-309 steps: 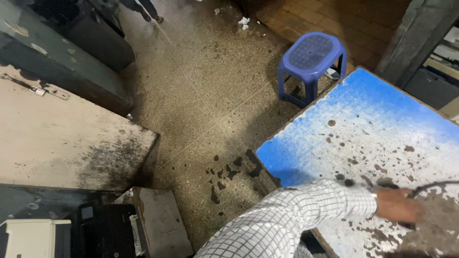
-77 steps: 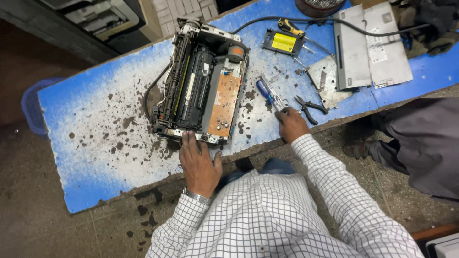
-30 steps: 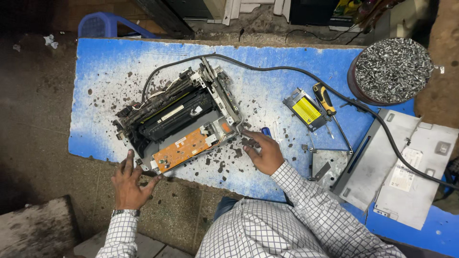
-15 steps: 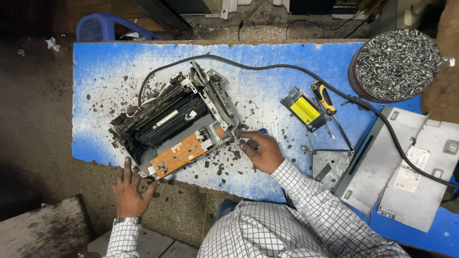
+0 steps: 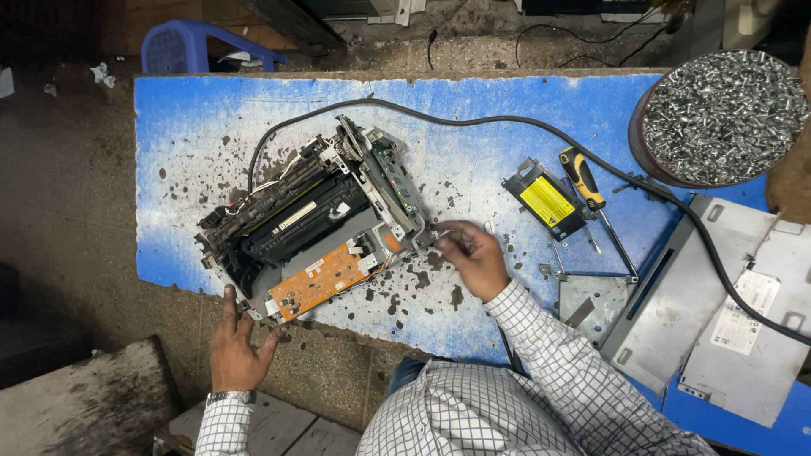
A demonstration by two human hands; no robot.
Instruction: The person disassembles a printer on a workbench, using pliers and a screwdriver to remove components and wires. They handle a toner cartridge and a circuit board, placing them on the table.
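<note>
Head view, looking down. A stripped printer chassis point(image 5: 317, 224) is lying tilted on a blue, toner-stained table point(image 5: 473, 110), its near corner overhanging the table's front edge. The left hand point(image 5: 234, 342) is bracing that corner from below the edge, fingers spread and released, grasping nothing. The right hand point(image 5: 469, 253) is working at the chassis's right end, beside the upright green circuit board point(image 5: 393, 169); its fingers are pinched together, but whether the grip is closing on a small part or a tool tip cannot be told.

An orange circuit board point(image 5: 325, 279) is sitting exposed on the near face, with thin wires running beside it. A black cable point(image 5: 507, 122) is looping from the chassis across the table toward grey metal panels point(image 5: 718, 312) at the right. A yellow-handled screwdriver point(image 5: 583, 177) and a black module with a yellow label point(image 5: 545, 201) are lying just right of the working hand; a round bowl of screws point(image 5: 718, 114) is standing at the far right corner.

Risks, as judged:
- The overhanging chassis is depending on the open left hand; a pull from the right could be tipping it off the edge.
- A slip of the pinched fingers could be snagging the thin wires or scraping the exposed boards.
- Any small part released here could be rolling off among the dark toner specks.
- Tugging the chassis could be dragging the cable against the bowl.
</note>
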